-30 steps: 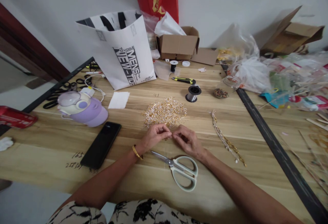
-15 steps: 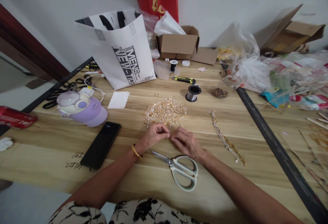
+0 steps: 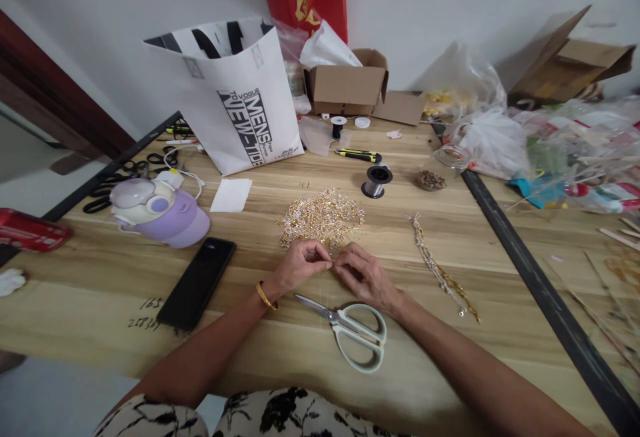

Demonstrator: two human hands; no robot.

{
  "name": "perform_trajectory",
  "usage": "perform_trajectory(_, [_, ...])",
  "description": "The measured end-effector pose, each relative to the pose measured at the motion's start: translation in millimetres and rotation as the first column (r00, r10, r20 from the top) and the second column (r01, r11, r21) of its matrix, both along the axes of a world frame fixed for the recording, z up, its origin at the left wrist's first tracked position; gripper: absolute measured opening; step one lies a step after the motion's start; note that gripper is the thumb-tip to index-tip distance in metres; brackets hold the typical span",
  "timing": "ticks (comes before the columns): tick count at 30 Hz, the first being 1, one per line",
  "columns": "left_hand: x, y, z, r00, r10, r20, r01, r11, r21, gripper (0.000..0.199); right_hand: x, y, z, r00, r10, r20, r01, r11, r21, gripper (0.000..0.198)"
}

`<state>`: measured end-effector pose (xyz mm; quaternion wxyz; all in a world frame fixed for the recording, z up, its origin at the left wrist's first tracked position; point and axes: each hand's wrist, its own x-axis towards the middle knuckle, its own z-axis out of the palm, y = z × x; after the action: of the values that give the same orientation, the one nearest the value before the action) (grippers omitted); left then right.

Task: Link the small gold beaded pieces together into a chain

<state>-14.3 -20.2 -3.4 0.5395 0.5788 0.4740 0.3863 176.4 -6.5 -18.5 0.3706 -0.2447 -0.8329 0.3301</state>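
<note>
Pile (image 3: 323, 216) of tiny gold and clear pieces lies at the centre of the frame, its longer axis running across from left to right. From the fingers it lies straight up the frame, its lower edge right by the left hand (image 3: 304, 265), which is the nearer of the two; whether they touch, I cannot tell. That hand's thumb and forefinger are pinched together, tips pointing right; anything between them is too small to make out. The right hand (image 3: 366, 276) sits to the lower right of the pile, fingers curled toward the other's tips and almost meeting them; its grip is hidden, so I cannot tell what it has. Just below both hands, the scissors (image 3: 334, 318) slant from upper left to lower right, blades toward the left. Further out, chains (image 3: 425, 257) trail down the right side, a spool (image 3: 375, 184) stands upper right, and a phone (image 3: 197, 284) lies left.
</note>
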Motion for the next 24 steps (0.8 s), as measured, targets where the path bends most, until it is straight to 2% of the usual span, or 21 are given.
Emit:
perform_trajectory(4, [2,-2,-0.2,1.0,-0.002,-0.019,0.002,1.0,0.024,0.01,-1,0,2,0.999,0.0,-0.054,-0.003,0.998,-0.066,0.011])
perform_trajectory(11, [6,-6,5.4,0.997,0.02,-0.075,-0.013,0.996,0.092,0.005,0,0,-5,0.999,0.024,-0.037,-0.035,0.946,-0.322,0.019])
perform_trajectory(19, [9,-8,5.5,0.988,0.047,-0.147,-0.016,0.979,0.202,0.004,-1,2,-7,0.997,0.003,-0.072,-0.035,0.894,-0.446,0.02])
perform_trajectory(24, [8,-8,3.7,0.979,0.088,-0.183,-0.036,0.963,0.267,0.003,-1,3,-8,0.999,-0.022,-0.037,0.003,0.892,-0.451,0.02])
